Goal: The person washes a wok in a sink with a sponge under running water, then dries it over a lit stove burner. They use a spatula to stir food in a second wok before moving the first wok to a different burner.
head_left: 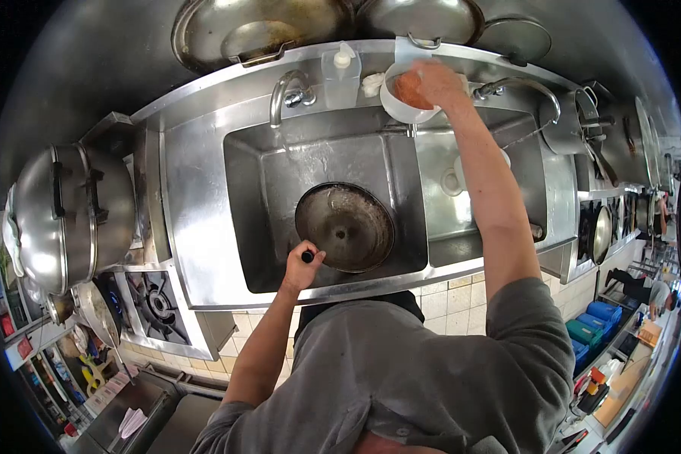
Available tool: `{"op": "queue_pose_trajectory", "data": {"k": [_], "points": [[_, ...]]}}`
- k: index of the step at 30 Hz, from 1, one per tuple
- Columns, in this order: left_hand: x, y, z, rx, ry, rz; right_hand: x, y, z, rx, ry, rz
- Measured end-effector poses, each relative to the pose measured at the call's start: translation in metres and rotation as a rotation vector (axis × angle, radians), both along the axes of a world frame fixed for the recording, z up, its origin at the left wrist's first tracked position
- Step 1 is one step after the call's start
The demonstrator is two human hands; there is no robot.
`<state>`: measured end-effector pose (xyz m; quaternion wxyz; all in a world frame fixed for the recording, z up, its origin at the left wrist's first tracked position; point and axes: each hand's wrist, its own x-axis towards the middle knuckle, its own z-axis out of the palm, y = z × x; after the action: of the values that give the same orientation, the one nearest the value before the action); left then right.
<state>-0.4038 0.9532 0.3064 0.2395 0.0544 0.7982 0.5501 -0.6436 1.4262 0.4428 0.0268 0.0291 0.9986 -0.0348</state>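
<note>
My left hand (303, 266) is closed around the black handle (308, 257) of a dark, stained round pan (348, 216). The pan rests tilted in the left sink basin (251, 197), its inside facing up. At the back ledge, my right hand (436, 82) reaches over a white bowl (405, 112). Reddish-orange stuff (410, 91) lies inside the bowl; I cannot make out what it is. The fingers of this hand are blurred and partly hidden at the bowl, so their grip does not show.
Two curved taps, the left tap (278, 98) and the right tap (541, 91), reach over the basins. A pump bottle (342, 76) stands behind. Large pans (257, 30) lean at the back wall. A big domed pot (38, 219) and a gas burner (157, 303) are left.
</note>
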Motion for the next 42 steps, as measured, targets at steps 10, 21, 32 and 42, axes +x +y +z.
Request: {"op": "queue_pose_trajectory", "data": {"k": [10, 21, 32, 42], "points": [[0.008, 0.004, -0.003, 0.059, -0.064, 0.034, -0.037, -0.005, -0.059, 0.021, -0.281, -0.053], [-0.007, -0.023, -0.020, 0.094, -0.091, 0.034, 0.039, 0.028, 0.009, -0.379, 0.151, 0.018], [-0.024, 0.036, 0.021, 0.190, -0.232, 0.342, 0.001, 0.000, 0.001, -0.113, -0.156, 0.104], [-0.077, 0.046, 0.065, 0.341, -0.492, 0.548, 0.102, -0.072, 0.115, -0.086, 0.234, -0.033]]}}
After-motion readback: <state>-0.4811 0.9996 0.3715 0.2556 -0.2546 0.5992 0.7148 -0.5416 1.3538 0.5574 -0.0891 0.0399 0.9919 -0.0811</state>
